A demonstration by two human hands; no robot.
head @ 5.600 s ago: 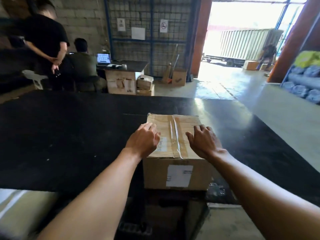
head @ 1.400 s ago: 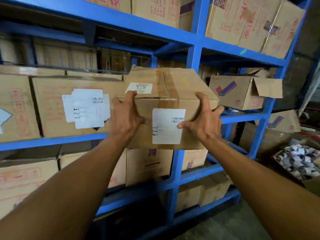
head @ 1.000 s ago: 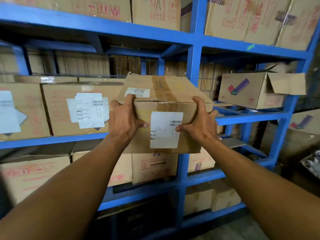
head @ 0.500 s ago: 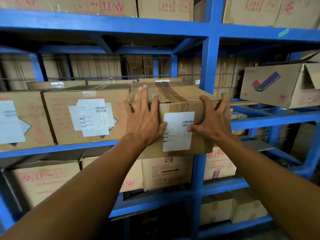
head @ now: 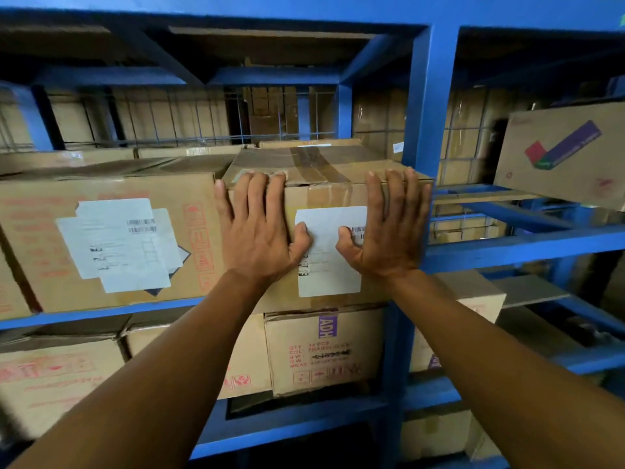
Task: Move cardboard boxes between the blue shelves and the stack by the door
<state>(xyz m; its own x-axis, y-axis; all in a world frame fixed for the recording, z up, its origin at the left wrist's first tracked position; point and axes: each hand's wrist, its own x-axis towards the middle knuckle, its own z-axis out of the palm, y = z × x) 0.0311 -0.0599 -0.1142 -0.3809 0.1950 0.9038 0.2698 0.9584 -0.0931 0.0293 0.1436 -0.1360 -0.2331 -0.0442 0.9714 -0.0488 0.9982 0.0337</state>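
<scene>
On the blue shelves (head: 429, 130), centre frame, the box (head: 324, 194) carried moments earlier sat shelved, left hand (head: 260, 231) and right hand (head: 389, 228) pressing it flat-palmed, gripping nothing.

**Materials and finishes: one shelf bay and its cartons**

The blue shelves (head: 427, 103) are painted metal and the coat is smooth, with a dull sheen on the upright. The cardboard box (head: 263, 164) at centre is matt brown board with a creased, scuffed top. The packing tape (head: 321, 165) along its seam is glossy brown plastic and is wrinkled. The front label (head: 329, 265) is smooth white paper. The left carton (head: 40, 211) is the same matt board, with faded red print and overlapping paper labels (head: 118, 245) that have ragged edges. The wire mesh (head: 189, 130) behind is thin grey metal. The right carton (head: 527, 177) and the lower carton (head: 324, 374) are matt cardboard with printed ink markings.
</scene>
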